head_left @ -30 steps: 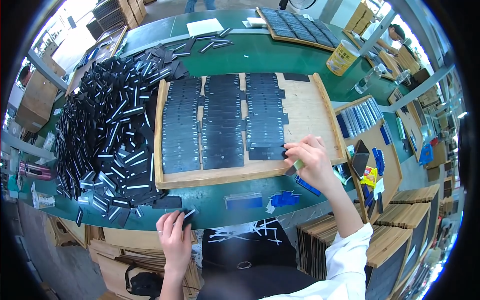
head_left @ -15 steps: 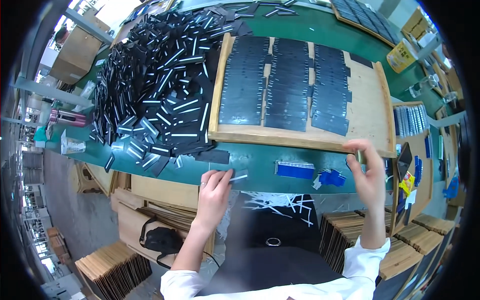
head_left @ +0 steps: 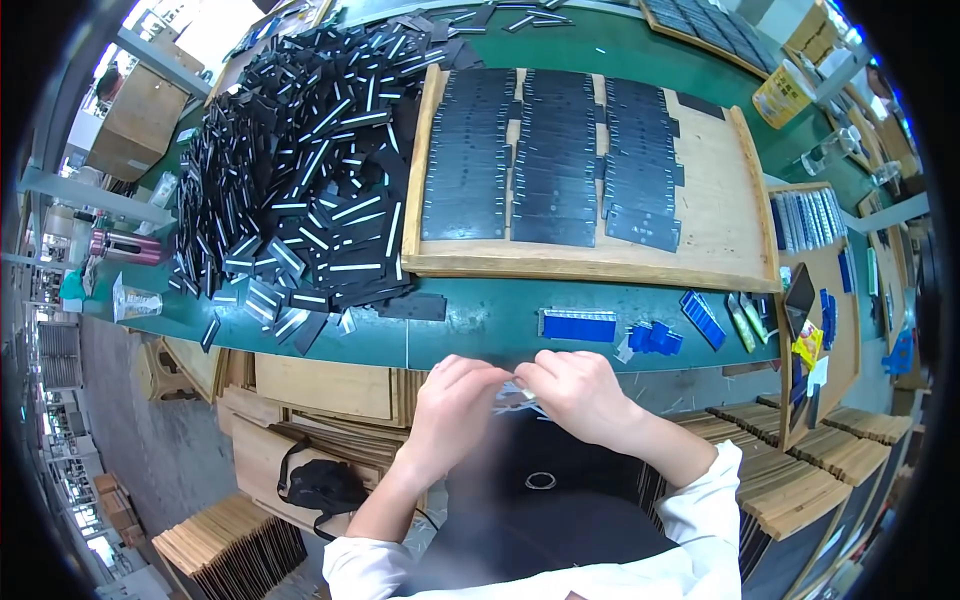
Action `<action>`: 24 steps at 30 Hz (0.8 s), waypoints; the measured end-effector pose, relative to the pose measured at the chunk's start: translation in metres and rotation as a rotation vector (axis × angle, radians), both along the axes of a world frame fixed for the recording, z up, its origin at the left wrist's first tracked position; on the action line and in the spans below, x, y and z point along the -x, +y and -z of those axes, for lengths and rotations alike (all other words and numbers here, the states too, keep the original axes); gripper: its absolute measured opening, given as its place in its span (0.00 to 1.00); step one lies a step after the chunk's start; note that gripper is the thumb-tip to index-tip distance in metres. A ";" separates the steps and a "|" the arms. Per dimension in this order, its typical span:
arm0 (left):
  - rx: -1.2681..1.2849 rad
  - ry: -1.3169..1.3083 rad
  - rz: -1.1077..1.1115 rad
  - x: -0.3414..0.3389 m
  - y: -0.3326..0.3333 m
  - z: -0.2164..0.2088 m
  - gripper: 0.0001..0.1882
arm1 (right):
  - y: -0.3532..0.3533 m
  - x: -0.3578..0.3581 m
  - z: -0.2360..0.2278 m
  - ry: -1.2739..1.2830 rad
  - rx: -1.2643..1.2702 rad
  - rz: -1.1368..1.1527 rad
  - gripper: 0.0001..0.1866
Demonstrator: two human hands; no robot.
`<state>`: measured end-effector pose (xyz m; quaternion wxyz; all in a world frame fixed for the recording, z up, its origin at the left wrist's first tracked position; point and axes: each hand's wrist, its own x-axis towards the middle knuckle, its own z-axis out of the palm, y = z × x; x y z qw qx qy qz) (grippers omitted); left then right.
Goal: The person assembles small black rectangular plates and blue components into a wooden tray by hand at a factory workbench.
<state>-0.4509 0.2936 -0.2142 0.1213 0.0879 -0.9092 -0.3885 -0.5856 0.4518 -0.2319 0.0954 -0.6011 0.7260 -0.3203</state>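
My left hand [head_left: 452,408] and my right hand [head_left: 577,393] meet in front of the green table's near edge, fingertips almost touching. Both are closed in a pinch. Whatever lies between the fingers is mostly hidden, though a small pale bit shows by the right fingertips. Beyond them on the table is a wooden tray [head_left: 590,268] with dark flat pieces [head_left: 555,160] laid in three overlapping columns. A large heap of black pieces with white strips [head_left: 335,185] spreads to the tray's left.
A blue pad [head_left: 578,325], crumpled blue strips [head_left: 655,338], a blue ribbed piece [head_left: 703,320] and green-handled tools [head_left: 745,320] lie along the near edge. A yellow tub [head_left: 783,95] stands at far right. Stacked wooden boards [head_left: 230,530] stand below at left.
My right hand has come from the tray's front right corner to my left hand. The small dark, white-striped piece seen in my left hand before is now out of sight.
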 end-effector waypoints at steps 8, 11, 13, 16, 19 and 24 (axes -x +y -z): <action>-1.263 0.040 0.032 -0.015 0.001 0.011 0.31 | 0.017 0.018 -0.020 -0.802 -0.186 -0.016 0.11; -1.311 0.065 0.060 -0.016 0.004 0.018 0.28 | 0.015 0.008 -0.031 -0.269 -0.185 0.131 0.36; -1.308 0.067 0.070 -0.015 0.007 0.018 0.27 | 0.013 0.011 -0.027 -0.180 -0.169 0.113 0.38; -1.344 0.060 0.010 -0.010 0.010 0.018 0.27 | 0.016 0.012 -0.016 -0.065 -0.094 0.069 0.41; -1.153 0.088 -0.215 -0.005 0.011 0.021 0.27 | 0.024 0.005 -0.018 0.020 -0.067 0.048 0.32; -1.062 0.136 -0.311 -0.003 0.000 0.024 0.25 | 0.043 0.043 0.013 0.166 0.147 0.126 0.13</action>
